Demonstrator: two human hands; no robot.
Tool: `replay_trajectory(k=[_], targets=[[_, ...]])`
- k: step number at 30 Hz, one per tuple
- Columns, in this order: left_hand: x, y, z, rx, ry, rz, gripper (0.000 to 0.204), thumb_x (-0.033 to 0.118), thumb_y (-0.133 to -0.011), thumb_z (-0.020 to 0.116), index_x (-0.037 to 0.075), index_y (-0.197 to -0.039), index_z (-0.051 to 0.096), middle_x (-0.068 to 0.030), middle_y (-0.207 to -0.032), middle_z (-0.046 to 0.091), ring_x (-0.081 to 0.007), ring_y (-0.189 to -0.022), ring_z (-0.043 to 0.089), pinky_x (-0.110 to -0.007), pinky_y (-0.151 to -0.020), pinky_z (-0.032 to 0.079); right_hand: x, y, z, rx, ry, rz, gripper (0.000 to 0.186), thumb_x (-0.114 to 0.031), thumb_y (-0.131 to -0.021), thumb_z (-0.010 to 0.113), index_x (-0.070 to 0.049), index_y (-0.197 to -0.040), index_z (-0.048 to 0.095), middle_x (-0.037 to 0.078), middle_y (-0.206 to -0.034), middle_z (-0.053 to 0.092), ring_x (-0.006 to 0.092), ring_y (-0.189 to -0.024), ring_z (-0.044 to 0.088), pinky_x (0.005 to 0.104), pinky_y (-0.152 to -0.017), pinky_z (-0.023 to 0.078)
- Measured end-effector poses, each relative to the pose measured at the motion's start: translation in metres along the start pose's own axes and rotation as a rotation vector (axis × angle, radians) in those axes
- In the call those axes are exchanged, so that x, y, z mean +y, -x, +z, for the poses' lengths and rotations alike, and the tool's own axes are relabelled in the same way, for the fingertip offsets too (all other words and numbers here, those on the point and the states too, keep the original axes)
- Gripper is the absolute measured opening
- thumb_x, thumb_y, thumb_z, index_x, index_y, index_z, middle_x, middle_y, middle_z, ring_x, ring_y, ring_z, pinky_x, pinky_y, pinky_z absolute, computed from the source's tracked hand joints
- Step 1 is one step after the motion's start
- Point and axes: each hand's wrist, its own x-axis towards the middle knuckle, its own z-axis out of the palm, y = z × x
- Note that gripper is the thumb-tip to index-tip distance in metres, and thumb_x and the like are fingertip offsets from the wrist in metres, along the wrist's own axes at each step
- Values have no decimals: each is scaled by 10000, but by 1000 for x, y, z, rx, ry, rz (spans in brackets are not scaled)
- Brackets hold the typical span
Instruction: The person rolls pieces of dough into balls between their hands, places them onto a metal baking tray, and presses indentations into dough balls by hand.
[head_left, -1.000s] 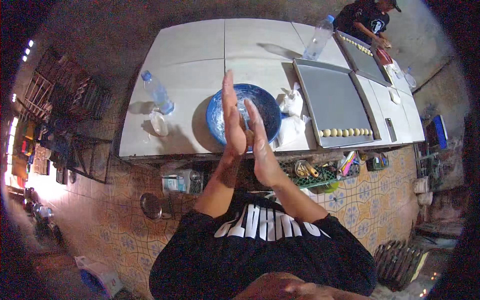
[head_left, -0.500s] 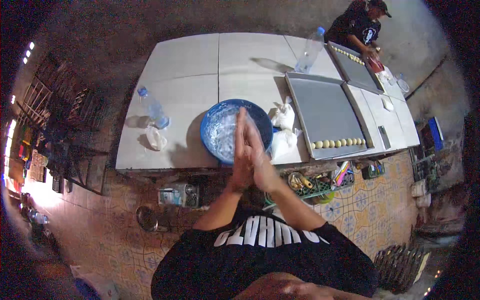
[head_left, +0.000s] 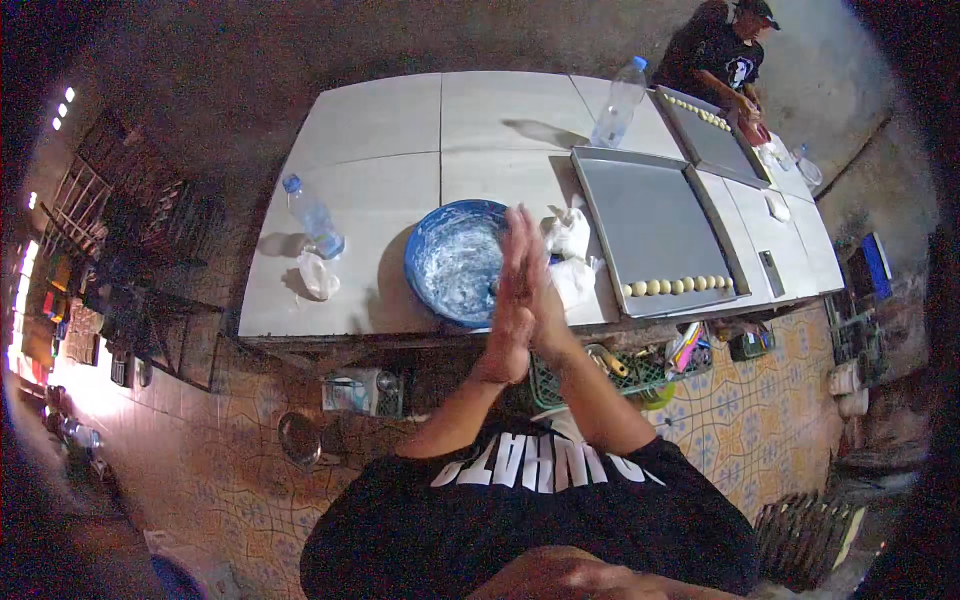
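Observation:
My left hand and my right hand are pressed palm to palm, fingers straight and close together, over the near right side of a blue bowl with white powder on its inside. Whatever is between the palms is hidden. Just right of the bowl lie white bags. Further right, a grey metal tray holds a row of several pale balls along its near edge.
Plastic bottles and a crumpled bag stand or lie on the tiled table. A second tray with balls is at back right, where another person works. Crates sit under the front edge.
My hands have come closer together at the fingertips and shifted rightward over the bowl. The table sits lower in the picture than a second ago.

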Motion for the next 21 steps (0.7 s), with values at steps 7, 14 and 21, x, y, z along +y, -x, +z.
replay_trajectory(k=[7,14,21], targets=[[7,-9,-8,64,-53,-115,952,693,-1014,354,12,-1654,169,-163,-1735,147,-316,-1609,85,-453,-1291,35,-2,39,24,-198,24,59,1017,-733,-1025,315,38,-1643,75,232,-1718,100,328,-1600,88,419,-1282,78],[12,1,2,2,0,-27,910,640,-1029,389,11,-1652,176,-169,-1735,142,-307,-1610,83,-440,-1292,59,9,-3,0,-38,63,-44,839,-626,-1089,261,-31,-1657,98,166,-1722,151,305,-1597,125,426,-1286,119],[-14,-1,-35,218,84,-200,874,600,-1038,410,4,-1645,207,-180,-1734,144,-307,-1613,78,-454,-1289,54,20,51,32,-159,-82,142,884,-694,-1058,250,-82,-1677,91,144,-1735,97,305,-1601,97,413,-1286,81]])
